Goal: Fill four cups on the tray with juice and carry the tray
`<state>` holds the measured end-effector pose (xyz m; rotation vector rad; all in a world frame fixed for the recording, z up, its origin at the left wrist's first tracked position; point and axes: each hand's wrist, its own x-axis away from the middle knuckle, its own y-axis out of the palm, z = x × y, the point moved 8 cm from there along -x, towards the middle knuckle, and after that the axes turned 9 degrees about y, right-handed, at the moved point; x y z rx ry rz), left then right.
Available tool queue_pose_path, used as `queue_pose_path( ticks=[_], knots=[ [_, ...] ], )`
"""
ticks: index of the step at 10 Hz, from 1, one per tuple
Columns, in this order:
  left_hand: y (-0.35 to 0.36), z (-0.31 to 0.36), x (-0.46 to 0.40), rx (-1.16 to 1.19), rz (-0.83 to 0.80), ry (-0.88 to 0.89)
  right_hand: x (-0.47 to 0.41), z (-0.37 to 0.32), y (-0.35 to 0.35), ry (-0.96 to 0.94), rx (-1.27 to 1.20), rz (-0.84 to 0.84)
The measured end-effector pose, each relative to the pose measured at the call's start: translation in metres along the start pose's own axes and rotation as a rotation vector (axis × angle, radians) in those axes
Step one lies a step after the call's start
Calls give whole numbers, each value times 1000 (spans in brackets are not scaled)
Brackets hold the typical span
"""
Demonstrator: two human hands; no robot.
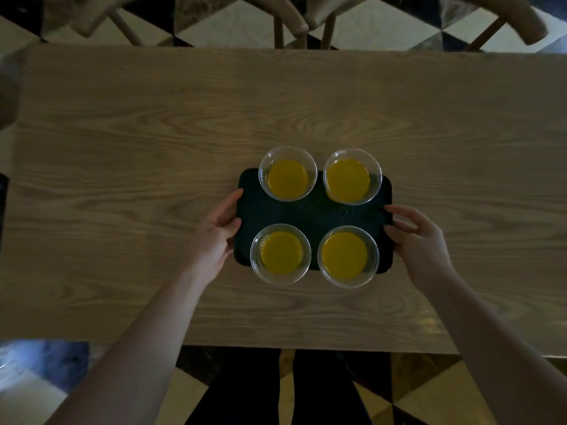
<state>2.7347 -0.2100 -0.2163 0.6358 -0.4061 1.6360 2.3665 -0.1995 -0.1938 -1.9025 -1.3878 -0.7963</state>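
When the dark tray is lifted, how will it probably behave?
The tray probably stays stiff but feels loaded: four cups of juice stand on it. The liquid may slosh if it tilts. Left hand and right hand at opposite edges should keep it level.

Head-worn view, steeply downward over the table (122, 148), close.

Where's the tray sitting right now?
In the head view the dark tray lies on the wooden table, slightly right of centre, between the left hand and right hand.
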Motion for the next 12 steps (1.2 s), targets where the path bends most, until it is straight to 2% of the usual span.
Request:
queue_pose_path(
  ticks=[6, 8, 9, 10, 11, 12],
  knots=[
    [4, 0, -1, -53, 48, 41, -11, 5, 1, -2, -34, 25],
    [5, 9, 2, -165, 43, 116, -5, 5, 4, 13, -59, 39],
    [9, 16, 2, -297, 0, 162, -3, 2, 6, 33, -55, 39],
    [10, 30, -1, -622, -32, 234, 3, -2, 5, 54, -44, 16],
    [6, 46, -6, -971, 2, 317, 11, -7, 0, 26, -29, 49],
    [5, 59, -5, -1035, 31, 298, 26, -13, -8, -4, 64, 155]
  ],
)
